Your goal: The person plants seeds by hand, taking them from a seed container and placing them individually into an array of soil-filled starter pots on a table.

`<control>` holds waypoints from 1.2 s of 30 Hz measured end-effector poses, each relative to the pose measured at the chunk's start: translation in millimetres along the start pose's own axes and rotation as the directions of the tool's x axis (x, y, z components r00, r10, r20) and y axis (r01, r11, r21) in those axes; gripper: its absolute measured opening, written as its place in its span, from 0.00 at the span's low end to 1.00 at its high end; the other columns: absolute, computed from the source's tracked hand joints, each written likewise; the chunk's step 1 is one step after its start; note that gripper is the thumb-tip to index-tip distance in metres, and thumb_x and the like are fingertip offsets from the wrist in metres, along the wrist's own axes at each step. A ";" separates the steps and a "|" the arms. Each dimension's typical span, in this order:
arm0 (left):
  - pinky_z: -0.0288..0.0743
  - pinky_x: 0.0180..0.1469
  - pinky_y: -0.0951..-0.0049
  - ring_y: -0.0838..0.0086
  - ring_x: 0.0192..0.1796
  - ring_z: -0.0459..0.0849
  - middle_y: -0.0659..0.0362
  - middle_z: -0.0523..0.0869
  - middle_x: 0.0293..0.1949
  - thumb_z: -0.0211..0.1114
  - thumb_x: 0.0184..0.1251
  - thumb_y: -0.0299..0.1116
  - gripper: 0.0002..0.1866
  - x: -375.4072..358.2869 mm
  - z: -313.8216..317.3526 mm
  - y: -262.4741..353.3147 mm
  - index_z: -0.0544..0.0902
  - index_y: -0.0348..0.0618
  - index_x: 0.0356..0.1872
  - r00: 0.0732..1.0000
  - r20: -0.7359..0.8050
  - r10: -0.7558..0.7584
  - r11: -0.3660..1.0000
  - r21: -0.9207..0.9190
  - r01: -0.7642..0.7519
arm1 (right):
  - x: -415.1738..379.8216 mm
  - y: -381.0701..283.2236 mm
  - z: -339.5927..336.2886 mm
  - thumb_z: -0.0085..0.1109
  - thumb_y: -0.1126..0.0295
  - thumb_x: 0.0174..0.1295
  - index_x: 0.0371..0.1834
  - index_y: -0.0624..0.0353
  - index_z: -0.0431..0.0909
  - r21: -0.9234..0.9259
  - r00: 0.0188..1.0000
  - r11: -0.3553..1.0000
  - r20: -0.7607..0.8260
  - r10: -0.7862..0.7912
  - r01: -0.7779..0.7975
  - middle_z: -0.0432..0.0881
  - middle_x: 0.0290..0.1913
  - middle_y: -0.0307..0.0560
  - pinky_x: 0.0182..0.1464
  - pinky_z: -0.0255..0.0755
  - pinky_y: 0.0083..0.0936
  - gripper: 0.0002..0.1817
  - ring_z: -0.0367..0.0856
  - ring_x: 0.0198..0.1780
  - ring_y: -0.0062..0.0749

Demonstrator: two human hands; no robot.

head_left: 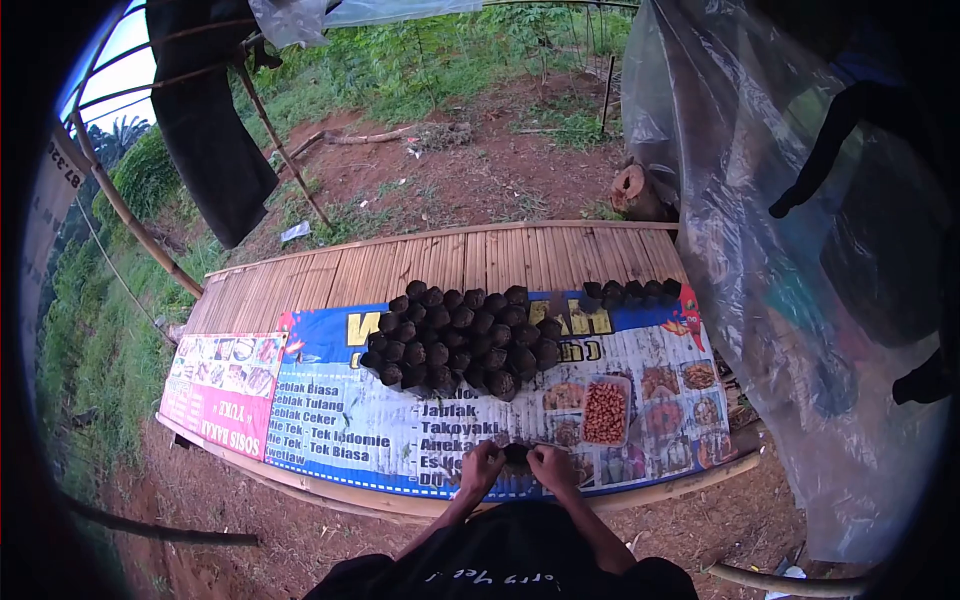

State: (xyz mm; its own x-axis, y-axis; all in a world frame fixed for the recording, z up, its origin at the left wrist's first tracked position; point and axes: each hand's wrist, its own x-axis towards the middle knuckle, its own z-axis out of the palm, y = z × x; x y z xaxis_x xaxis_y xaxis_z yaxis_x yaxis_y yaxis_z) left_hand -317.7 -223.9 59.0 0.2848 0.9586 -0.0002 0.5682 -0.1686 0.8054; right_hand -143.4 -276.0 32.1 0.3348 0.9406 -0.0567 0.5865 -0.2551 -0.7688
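At the front edge of the bamboo table, my left hand (pixel 482 467) and my right hand (pixel 553 468) are closed at either side of a small dark item (pixel 517 454), their fingertips at its edges. It looks like one of the black cups or bags. Beyond them, a large cluster of dark, soil-filled cups (pixel 460 338) stands upright on the printed banner (pixel 330 400). A clear rectangular container (pixel 606 411) full of reddish-brown seeds or nuts lies ahead and to the right of my right hand.
A short row of dark cups (pixel 632 291) stands at the back right. Bamboo slats (pixel 430 262) show behind the banner. Clear plastic sheeting (pixel 740 250) hangs at the right, and dark cloth (pixel 205 120) hangs at the upper left. A cut log (pixel 634 190) lies beyond the table.
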 end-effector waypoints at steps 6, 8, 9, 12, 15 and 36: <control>0.78 0.40 0.63 0.59 0.34 0.87 0.50 0.87 0.30 0.69 0.54 0.33 0.10 -4.5 6.0 -8.4 0.83 0.37 0.31 0.995 0.003 -0.098 0.994 -0.044 0.098 | -4.0 5.6 5.4 0.59 0.58 0.59 0.32 0.60 0.83 0.007 0.998 1.000 0.052 0.030 -0.030 0.83 0.30 0.58 0.37 0.75 0.42 0.15 0.84 0.36 0.55; 0.78 0.40 0.63 0.59 0.35 0.87 0.50 0.87 0.31 0.69 0.54 0.33 0.10 -0.4 3.5 -0.9 0.82 0.36 0.32 0.999 -0.010 -0.042 0.999 -0.018 0.042 | -1.5 -2.5 -3.5 0.59 0.58 0.59 0.31 0.61 0.83 0.011 0.999 0.999 0.037 0.037 -0.037 0.83 0.30 0.59 0.37 0.75 0.42 0.15 0.84 0.37 0.55; 0.78 0.40 0.62 0.59 0.35 0.87 0.50 0.87 0.31 0.68 0.55 0.33 0.10 -1.0 -1.3 5.8 0.82 0.36 0.32 0.999 0.011 -0.047 0.999 -0.023 0.047 | -2.7 -6.2 -4.7 0.60 0.58 0.59 0.31 0.61 0.83 0.014 0.999 0.999 0.009 0.040 -0.040 0.83 0.31 0.59 0.38 0.75 0.43 0.15 0.84 0.37 0.55; 0.78 0.40 0.62 0.59 0.35 0.88 0.49 0.87 0.31 0.68 0.55 0.33 0.10 -2.5 3.9 -1.9 0.82 0.36 0.32 0.999 0.006 -0.035 0.998 -0.049 0.035 | -0.5 -3.6 -3.2 0.60 0.58 0.59 0.30 0.61 0.83 0.003 0.998 0.999 0.029 0.052 -0.052 0.83 0.30 0.59 0.38 0.75 0.44 0.15 0.84 0.37 0.55; 0.78 0.40 0.63 0.59 0.35 0.88 0.50 0.87 0.31 0.67 0.56 0.32 0.09 -2.5 7.7 -0.7 0.82 0.36 0.32 0.999 -0.004 -0.034 0.998 -0.045 0.034 | -2.5 -4.1 -6.0 0.59 0.60 0.59 0.29 0.62 0.82 0.024 0.999 0.999 0.019 0.046 -0.047 0.82 0.29 0.60 0.37 0.75 0.44 0.14 0.84 0.36 0.56; 0.77 0.40 0.54 0.52 0.36 0.84 0.48 0.84 0.31 0.67 0.55 0.27 0.07 28.7 0.6 0.2 0.83 0.38 0.34 0.952 0.122 0.281 0.948 0.119 -0.295 | -19.3 -7.2 -7.5 0.54 0.48 0.63 0.30 0.55 0.85 -0.194 0.980 0.978 0.168 0.112 -0.078 0.84 0.27 0.54 0.35 0.76 0.47 0.21 0.84 0.32 0.55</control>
State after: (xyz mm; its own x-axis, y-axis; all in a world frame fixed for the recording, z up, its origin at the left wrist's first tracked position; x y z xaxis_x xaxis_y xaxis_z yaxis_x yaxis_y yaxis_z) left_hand -308.9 -196.6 58.8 0.5251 0.8371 0.1536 0.5462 -0.4699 0.6934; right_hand -148.6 -294.0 43.6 0.2698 0.9304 -0.2480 0.6906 -0.3664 -0.6235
